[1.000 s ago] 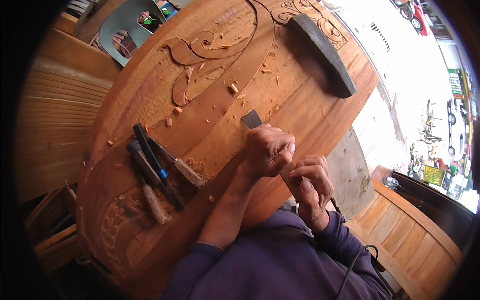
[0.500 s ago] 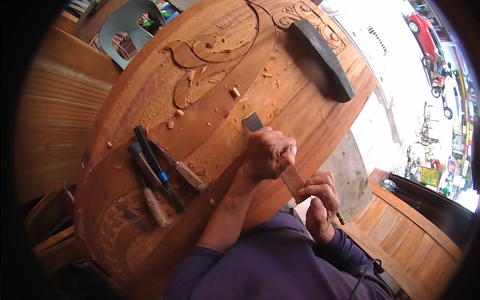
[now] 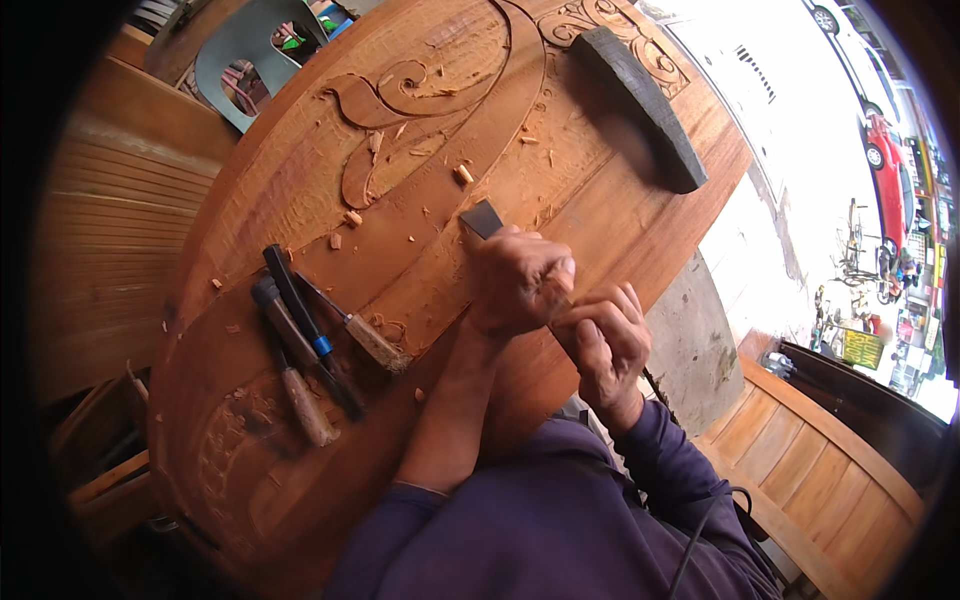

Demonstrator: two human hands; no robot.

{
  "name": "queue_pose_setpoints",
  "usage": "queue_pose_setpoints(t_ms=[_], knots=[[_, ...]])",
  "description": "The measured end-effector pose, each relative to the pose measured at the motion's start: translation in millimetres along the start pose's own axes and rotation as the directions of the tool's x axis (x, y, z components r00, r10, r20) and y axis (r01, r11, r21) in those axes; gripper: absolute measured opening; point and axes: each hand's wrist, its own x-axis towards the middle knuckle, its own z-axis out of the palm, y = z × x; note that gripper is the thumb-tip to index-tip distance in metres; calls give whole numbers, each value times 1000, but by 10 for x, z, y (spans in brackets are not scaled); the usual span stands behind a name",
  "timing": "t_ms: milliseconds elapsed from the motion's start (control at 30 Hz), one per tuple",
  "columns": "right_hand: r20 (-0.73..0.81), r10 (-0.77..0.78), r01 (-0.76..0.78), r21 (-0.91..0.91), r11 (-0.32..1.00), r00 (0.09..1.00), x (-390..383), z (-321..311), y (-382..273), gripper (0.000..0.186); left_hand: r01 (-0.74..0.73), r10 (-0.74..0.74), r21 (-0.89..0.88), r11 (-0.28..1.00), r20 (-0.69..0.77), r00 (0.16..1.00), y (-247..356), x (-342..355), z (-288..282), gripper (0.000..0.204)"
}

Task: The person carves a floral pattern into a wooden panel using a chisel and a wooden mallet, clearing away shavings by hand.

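Note:
My left hand [image 3: 515, 280] is closed around a wide flat chisel, whose dark blade [image 3: 481, 218] shows beyond my knuckles against a carved wooden panel [image 3: 420, 250]. My right hand [image 3: 608, 350] has curled fingers on the chisel's rear part, just behind my left hand; most of that handle is hidden. Pale wood chips [image 3: 463, 174] are scattered over the carving. To the left of my hands lie several carving tools, among them a black one with a blue band [image 3: 300, 300] and a wooden-handled one [image 3: 362, 336].
A long dark block [image 3: 640, 110] rests on the panel's upper right. A grey plastic chair [image 3: 220, 75] is at upper left, beside wooden furniture [image 3: 120, 230]. A slatted wooden piece [image 3: 810, 460] stands at lower right. Beyond is a bright street with vehicles [image 3: 888, 175].
Both hands and the chisel have moved up and to the left along the panel since half a second ago, with my right hand now closer to my left.

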Motion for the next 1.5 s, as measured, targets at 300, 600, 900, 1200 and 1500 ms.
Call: queue_pose_setpoints(t_ms=[300, 600, 900, 1200, 1500], knots=[[-116, -65, 69, 27, 997, 991, -577, -309, 62, 34, -27, 27, -51, 998, 6, 1000, 2, -41, -23, 29], [-49, -73, 77, 95, 993, 996, -130, -68, -1, 24, 32, -31, -99, 995, 6, 1000, -69, 55, -19, 27], [-81, -43, 54, 146, 988, 996, -345, -125, 58, 28, -24, 23, -19, 1000, -40, 999, -53, 29, -27, 26], [-103, -35, 45, 98, 994, 994, -537, -208, -35, 27, 5, -5, -3, 1000, 5, 1000, -13, -41, -83, 27], [-125, -35, 44, 75, 996, 992, -240, -94, 55, 26, 0, -2, -55, 999, -46, 999, -55, 42, -23, 30]])
